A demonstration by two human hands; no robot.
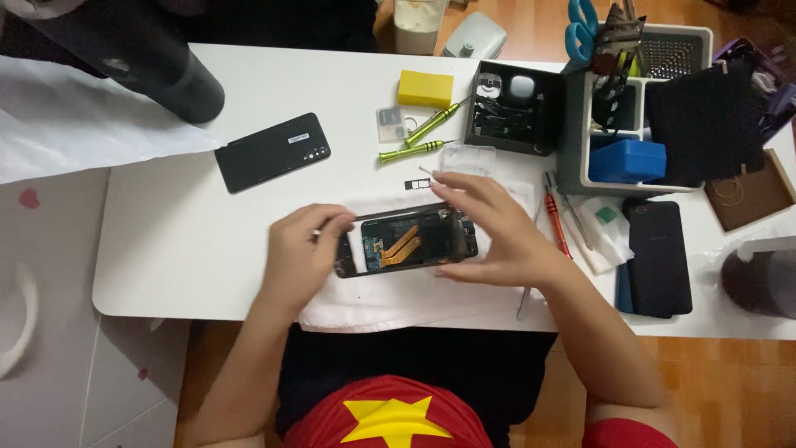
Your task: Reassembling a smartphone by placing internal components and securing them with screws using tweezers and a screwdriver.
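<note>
The white worktop (207, 249) is carrying an opened phone (406, 241) at its near edge. Both hands are clamping it, left hand (300, 249) and right hand (497, 236) at opposite ends; a steady, gentle grip seems wise around the orange ribbon cable (404, 245).

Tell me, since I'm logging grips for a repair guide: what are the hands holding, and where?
The left hand grips the opened phone at its left end. The right hand steadies its right end, fingers over the top edge.
</note>
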